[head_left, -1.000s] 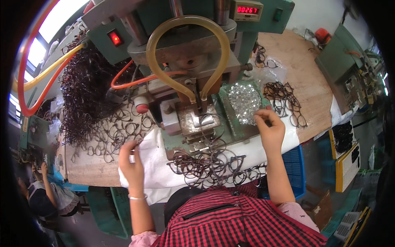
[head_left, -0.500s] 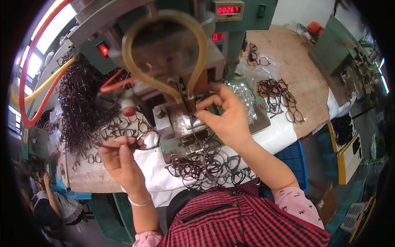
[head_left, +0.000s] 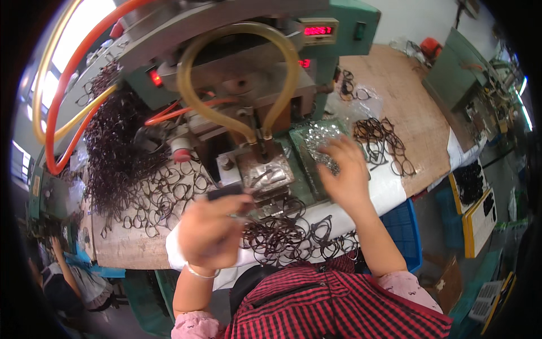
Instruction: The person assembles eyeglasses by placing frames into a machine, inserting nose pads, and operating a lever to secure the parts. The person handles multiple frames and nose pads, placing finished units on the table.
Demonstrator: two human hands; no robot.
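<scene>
Along the near edge of the table (head_left: 418,130), a pile of spectacle frames (head_left: 282,234) is laid in front of the press (head_left: 274,82), with white cloth (head_left: 387,183) spread to its right. The pile's left end is partly covered by the left hand (head_left: 214,231), which is blurred; a dark bar (head_left: 223,191) is seen at its far side, but whether it is gripped cannot be told. Right of the metal block (head_left: 265,175), the right hand (head_left: 345,172) is held part-open, thumb and fingers apart, over the near part of the glittering bits (head_left: 322,135) on a green plate (head_left: 307,178). Farther left, loose frames (head_left: 169,189) are scattered beside a tall dark heap (head_left: 113,152); to the right, a smaller cluster (head_left: 370,133) is placed. The press is fronted by a looped tube (head_left: 187,73).
</scene>
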